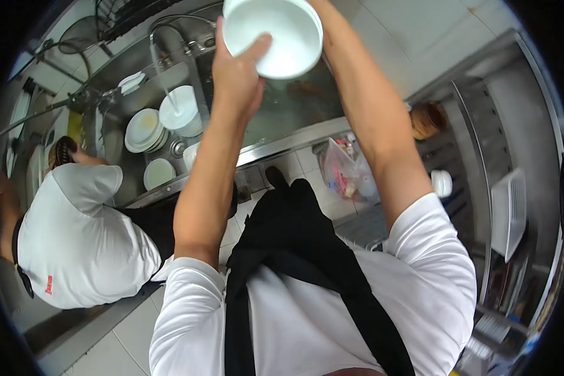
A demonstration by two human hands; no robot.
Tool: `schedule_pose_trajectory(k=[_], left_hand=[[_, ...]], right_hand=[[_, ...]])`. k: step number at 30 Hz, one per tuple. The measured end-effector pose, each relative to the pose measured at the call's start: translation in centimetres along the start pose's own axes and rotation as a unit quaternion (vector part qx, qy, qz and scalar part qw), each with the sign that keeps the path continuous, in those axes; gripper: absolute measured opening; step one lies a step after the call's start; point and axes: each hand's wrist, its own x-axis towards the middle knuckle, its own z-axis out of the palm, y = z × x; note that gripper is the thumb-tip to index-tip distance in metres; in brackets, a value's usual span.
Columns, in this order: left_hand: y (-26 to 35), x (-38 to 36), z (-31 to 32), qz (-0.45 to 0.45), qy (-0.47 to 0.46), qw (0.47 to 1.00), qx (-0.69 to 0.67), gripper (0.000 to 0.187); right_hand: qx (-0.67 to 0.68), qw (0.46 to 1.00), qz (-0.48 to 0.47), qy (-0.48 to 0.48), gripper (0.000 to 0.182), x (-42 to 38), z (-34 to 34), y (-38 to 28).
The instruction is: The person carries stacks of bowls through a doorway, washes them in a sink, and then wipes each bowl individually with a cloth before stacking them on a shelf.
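Head view, looking straight down past our own chest, so it all comes out a bit warped. We've got a white bowl (273, 36) lifted up over the sink (294, 106), at the top edge of the shot. Left hand (237, 74) is clamped on the bowl's rim, thumb hooked inside over the edge, fingers behind it. Right arm runs up behind the bowl's far side, but that hand is hidden by the bowl and cut off at the frame edge, so we can't tell how it's gripping or whether it is at all.

Everything else, going from the sink: its metal basin looks wet with some brownish bits on the bottom. Just left of it there's a second basin with a tap (169, 37) running a thin stream onto a stack of white plates (147, 130), with another white dish (180, 109) leaning next to them and one more plate (158, 173) nearer the front edge. Further left, a co-worker (75, 238) in a white shirt stands at that basin, hand reaching toward it.

Below the sink, on the tiled floor, sits a plastic bag (344, 169) with colourful stuff inside. Right of the sink are metal shelves (482, 144) holding a white tray (507, 213) and a small white cup (442, 183). Our own white shirt and black apron (307, 250) fill the bottom.
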Motion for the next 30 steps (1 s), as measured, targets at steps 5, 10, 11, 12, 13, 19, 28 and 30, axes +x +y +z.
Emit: schedule_pose_trajectory(k=[5,10,11,12,13,19,28,30], left_hand=[[-4.6,-11.6,0.9,-0.148,-0.02,0.989,-0.003,0.088],[-9.2,-20.2,1.0,-0.341,-0.076,0.936,0.038,0.087],[-10.0,-21.5,1.6,-0.365,-0.097,0.924,0.053,0.087],[-10.8,-22.7,2.0,-0.384,-0.11,0.914,0.07,0.087],[-11.8,-23.8,2.0,-0.41,-0.126,0.9,0.079,0.088],[-15.2,-31.7,8.0,-0.518,-0.22,0.821,0.099,0.087],[-29.1,-43.1,17.6,-0.634,-0.37,0.673,0.089,0.087],[-32.6,-45.5,18.6,-0.649,-0.395,0.644,0.091,0.089]], right_hand=[[0.035,0.986,0.099,0.126,0.043,-17.0,-2.3,3.8],[0.097,0.927,0.118,0.343,0.041,-33.2,-2.7,6.3],[0.094,0.898,0.174,0.394,0.041,-35.7,-3.7,8.4],[0.113,0.888,0.172,0.411,0.045,-38.7,-3.8,8.2],[0.151,0.876,0.181,0.42,0.043,-41.4,-4.2,8.8],[0.204,0.808,0.133,0.536,0.041,-56.9,-6.1,9.9],[0.241,0.637,0.093,0.727,0.037,-80.2,-11.3,8.5],[0.211,0.636,0.111,0.734,0.042,-84.3,-12.6,9.5]])
